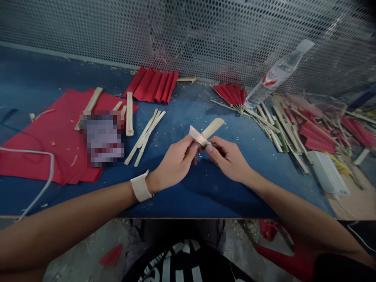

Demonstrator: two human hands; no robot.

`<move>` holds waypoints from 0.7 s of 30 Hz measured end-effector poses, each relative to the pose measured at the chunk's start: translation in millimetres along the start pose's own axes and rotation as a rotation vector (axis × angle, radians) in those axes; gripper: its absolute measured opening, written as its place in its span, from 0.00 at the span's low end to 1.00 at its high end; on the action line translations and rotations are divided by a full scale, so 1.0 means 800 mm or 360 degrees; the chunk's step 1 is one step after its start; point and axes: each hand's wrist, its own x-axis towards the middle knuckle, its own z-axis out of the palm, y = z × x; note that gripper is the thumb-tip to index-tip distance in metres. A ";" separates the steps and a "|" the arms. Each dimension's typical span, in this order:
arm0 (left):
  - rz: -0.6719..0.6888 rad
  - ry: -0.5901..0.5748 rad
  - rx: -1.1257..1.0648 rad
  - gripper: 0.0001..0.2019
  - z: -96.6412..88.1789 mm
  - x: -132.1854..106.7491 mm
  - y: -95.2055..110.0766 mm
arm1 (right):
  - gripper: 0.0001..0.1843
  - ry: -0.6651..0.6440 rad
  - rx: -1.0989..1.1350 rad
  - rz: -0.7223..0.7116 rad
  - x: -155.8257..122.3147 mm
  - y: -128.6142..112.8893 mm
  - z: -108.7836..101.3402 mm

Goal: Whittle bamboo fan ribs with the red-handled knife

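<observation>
Here my left hand (176, 162) and my right hand (227, 156) meet above the middle of the blue felt-covered workbench (188, 196), both pinched onto the same thing: a flat pale bamboo slat with a rounded tip (212, 128), crossed by a short strip of whitish paper or tape (197, 135). The slat's long axis runs from my fingertips up and away to the right, its rounded end pointing toward the perforated metal screen (188, 35) at the back. My left thumb and forefinger clamp the strip's near end; my right fingers close on the slat's base just beside them, so both hands are equally near, touching almost knuckle to knuckle. The work is held clear of the surface, not resting on it. To my left lie loose bamboo slats (145, 137) and flat red paper sheets (44, 145); a pleated red paper fan leaf (152, 86) sits near the screen. To my right, a clear plastic water bottle (276, 76) leans over a heap of finished red fans (293, 125).
</observation>
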 end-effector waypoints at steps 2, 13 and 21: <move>0.0008 -0.0035 0.0036 0.13 -0.002 0.001 0.002 | 0.19 -0.0015 -0.0051 -0.0036 0.001 0.001 -0.002; -0.0067 -0.0029 0.0229 0.16 -0.003 -0.001 0.008 | 0.24 -0.0111 0.0059 -0.0011 0.001 -0.004 -0.001; -0.0066 0.0018 0.0212 0.18 -0.002 0.001 0.000 | 0.25 -0.0063 0.0096 0.0037 0.000 -0.003 0.002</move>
